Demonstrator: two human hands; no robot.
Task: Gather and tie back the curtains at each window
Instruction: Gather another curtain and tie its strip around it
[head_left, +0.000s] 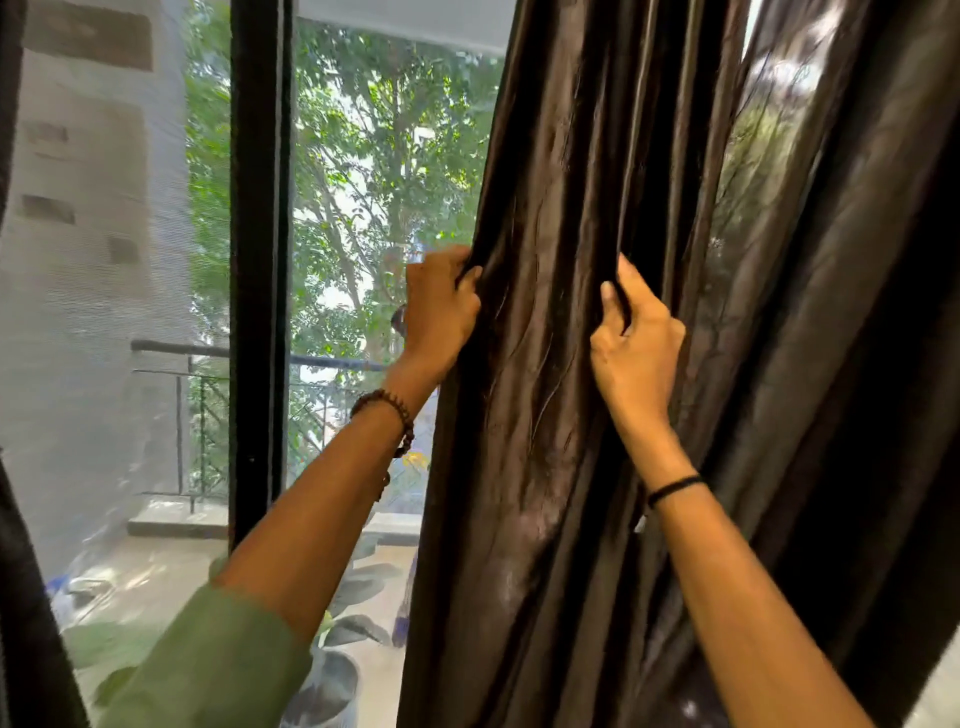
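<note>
The dark brown curtain (597, 364) hangs bunched in vertical folds across the centre and right of the frame. The left hand (439, 312) grips its left edge at mid-frame; the right hand (636, 340) pinches a central fold between thumb and fingers. A black window frame (258, 260) stands at left of centre.

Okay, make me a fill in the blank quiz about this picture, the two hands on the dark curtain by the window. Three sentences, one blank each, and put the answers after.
1. The left hand grips the edge of the curtain, and its wrist wears a ____ bracelet.
2. The right hand pinches a fold of the curtain, and the thin band on its wrist is coloured ____.
3. The sleeve on the left arm is coloured ____.

Missing words: beaded; black; green.
</note>
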